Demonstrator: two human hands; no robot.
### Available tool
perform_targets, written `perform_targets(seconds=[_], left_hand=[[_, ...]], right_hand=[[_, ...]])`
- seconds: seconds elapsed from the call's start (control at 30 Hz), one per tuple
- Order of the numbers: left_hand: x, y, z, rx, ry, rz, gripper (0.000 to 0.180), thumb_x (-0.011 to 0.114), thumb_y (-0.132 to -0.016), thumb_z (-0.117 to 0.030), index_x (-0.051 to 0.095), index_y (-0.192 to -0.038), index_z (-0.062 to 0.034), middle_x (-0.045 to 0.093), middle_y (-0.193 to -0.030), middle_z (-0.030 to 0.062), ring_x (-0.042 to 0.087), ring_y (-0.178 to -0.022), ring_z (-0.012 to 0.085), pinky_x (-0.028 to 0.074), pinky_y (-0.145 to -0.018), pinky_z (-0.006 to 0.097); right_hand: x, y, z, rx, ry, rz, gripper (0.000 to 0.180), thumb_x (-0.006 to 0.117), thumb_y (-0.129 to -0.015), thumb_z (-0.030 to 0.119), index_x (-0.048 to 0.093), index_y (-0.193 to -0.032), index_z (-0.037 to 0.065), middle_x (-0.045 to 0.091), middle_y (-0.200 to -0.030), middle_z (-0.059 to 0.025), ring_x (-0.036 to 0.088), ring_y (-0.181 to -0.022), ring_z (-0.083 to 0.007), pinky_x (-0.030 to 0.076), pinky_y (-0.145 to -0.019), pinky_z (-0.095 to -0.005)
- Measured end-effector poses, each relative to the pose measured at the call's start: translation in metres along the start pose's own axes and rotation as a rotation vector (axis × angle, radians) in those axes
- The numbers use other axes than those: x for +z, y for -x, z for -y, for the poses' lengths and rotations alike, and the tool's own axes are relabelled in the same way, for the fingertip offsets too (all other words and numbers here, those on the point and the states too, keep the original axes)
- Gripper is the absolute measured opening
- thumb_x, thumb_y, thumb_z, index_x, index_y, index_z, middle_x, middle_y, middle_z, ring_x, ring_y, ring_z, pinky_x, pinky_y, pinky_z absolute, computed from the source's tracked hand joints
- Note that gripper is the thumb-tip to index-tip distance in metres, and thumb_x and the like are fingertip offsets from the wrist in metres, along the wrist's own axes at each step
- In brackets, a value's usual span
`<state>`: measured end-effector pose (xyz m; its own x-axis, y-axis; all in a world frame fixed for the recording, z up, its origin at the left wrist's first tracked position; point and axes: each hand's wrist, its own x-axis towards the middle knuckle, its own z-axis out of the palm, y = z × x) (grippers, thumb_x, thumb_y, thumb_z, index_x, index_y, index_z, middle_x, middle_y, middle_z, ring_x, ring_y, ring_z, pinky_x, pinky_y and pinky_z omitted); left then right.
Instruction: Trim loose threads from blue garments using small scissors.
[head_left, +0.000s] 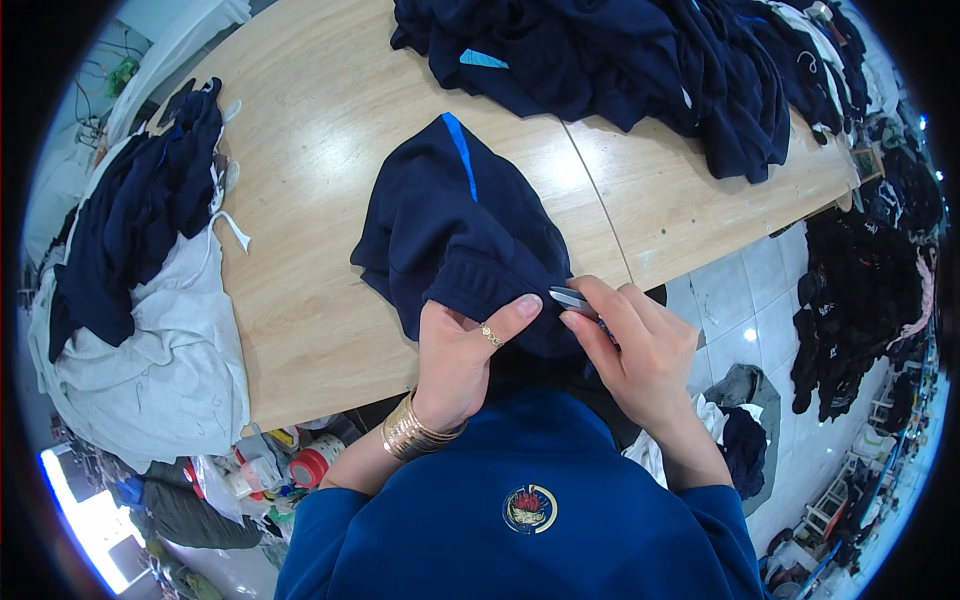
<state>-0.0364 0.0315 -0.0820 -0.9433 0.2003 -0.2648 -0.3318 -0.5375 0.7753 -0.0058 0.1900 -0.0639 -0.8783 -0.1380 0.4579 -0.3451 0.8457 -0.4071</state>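
Observation:
A navy garment (430, 225) with a bright blue strip lies bunched at the table's near edge. Its gathered, ribbed band is pinched by my left hand (462, 345), thumb on top and the other fingers underneath. My right hand (640, 345) grips a small pair of thread snips (573, 300) between thumb and forefinger. The metal tip of the snips is beside the band's right end, close to my left thumb. Whether the blades touch the fabric, I cannot tell.
A large heap of navy garments (620, 60) covers the table's far side. Navy and white cloth (150, 330) drapes over its left end. Below the left edge are bags and a red container (318, 460). Dark clothes (860, 300) are piled on the tiled floor at right.

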Motion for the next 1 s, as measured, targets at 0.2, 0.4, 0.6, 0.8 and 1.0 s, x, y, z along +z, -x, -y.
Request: perform_targets(seconds=[0.2,0.4,0.6,0.8,1.0], left_hand=[[-0.0001,-0.0002,0.0015,0.009,-0.034,-0.004,0.037,0.07,-0.071,0.003,0.054,-0.104,0.0016,0.06,-0.099,0.0058,0.056,-0.091,0.0139,0.044,-0.084,0.028],[-0.0012,0.0003,0.0013,0.009,-0.043,0.009,0.037,0.07,-0.071,0.002,0.054,-0.104,0.0017,0.059,-0.1,0.0062,0.056,-0.091,0.0139,0.044,-0.083,0.028],[-0.0029,-0.0002,-0.0001,-0.025,-0.041,0.026,0.039,0.07,-0.071,0.0,0.053,-0.106,0.0017,0.059,-0.103,0.0067,0.055,-0.094,0.0141,0.043,-0.085,0.028],[-0.0027,-0.0012,-0.0011,-0.077,-0.016,0.016,0.037,0.07,-0.072,-0.001,0.054,-0.105,0.0009,0.059,-0.102,0.0064,0.056,-0.093,0.0143,0.044,-0.084,0.028],[-0.0055,-0.0042,-0.002,-0.177,0.025,0.025,0.022,0.068,-0.074,-0.001,0.058,-0.094,-0.0013,0.061,-0.087,0.0028,0.058,-0.079,0.0097,0.045,-0.068,0.024]], right_hand=[[-0.0008,-0.0001,-0.0012,-0.013,0.016,-0.002,0.02,0.066,-0.077,0.022,0.061,-0.092,0.008,0.052,-0.062,-0.002,0.049,-0.046,-0.0121,0.036,-0.041,-0.0225],[-0.0016,-0.0007,-0.002,0.018,-0.059,0.007,0.019,0.066,-0.078,0.02,0.061,-0.091,0.008,0.053,-0.063,-0.0025,0.051,-0.047,-0.0123,0.037,-0.042,-0.0222],[-0.0041,0.0005,-0.0034,0.01,-0.061,0.037,0.02,0.066,-0.078,0.02,0.061,-0.091,0.007,0.053,-0.063,-0.0024,0.051,-0.047,-0.0126,0.037,-0.042,-0.0218],[-0.0054,-0.0002,-0.004,0.003,-0.06,0.044,0.021,0.067,-0.077,0.02,0.061,-0.092,0.008,0.052,-0.063,-0.0025,0.051,-0.048,-0.0127,0.037,-0.042,-0.0222],[-0.0083,0.0004,-0.0029,0.026,-0.076,0.054,0.021,0.067,-0.077,0.022,0.061,-0.092,0.008,0.052,-0.063,-0.0024,0.051,-0.047,-0.0128,0.037,-0.042,-0.0224]])
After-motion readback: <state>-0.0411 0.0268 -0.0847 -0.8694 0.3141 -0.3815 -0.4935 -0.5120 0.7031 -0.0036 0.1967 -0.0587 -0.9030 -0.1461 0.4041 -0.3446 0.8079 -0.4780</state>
